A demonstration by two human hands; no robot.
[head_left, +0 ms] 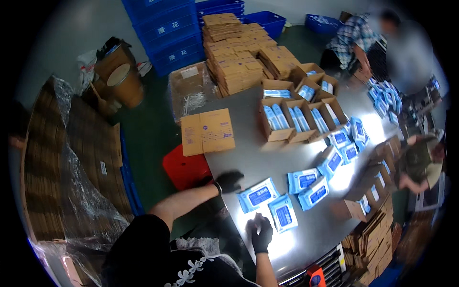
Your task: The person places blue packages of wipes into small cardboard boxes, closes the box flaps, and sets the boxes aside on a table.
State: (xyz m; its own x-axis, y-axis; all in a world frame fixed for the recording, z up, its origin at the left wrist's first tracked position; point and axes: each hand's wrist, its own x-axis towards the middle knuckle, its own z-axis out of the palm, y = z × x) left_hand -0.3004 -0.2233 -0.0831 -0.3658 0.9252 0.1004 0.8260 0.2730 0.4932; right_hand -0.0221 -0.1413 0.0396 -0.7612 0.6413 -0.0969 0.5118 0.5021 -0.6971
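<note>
You stand at a shiny metal table (287,158) in a packing room with a green floor, blue crates stacked at twelve o'clock. Two blue-and-white wipe packs lie flat in front of you. The nearer pack (283,214) sits just off the fingertips of your right hand (260,233), at about one o'clock from it; its long axis runs from eleven to five o'clock. The second pack (258,194) lies just right of your left hand (229,181), at four o'clock from it, its long axis tilted toward two o'clock.

Both hands wear black gloves. Your right hand rests palm down on the table, fingers spread and holding nothing. Your left hand, forearm reaching in from seven o'clock, is loosely curled at the table edge; whether it grips anything cannot be told.

More packs (311,186) lie scattered toward three o'clock, and open cardboard boxes (291,119) holding packs stand at one o'clock.
</note>
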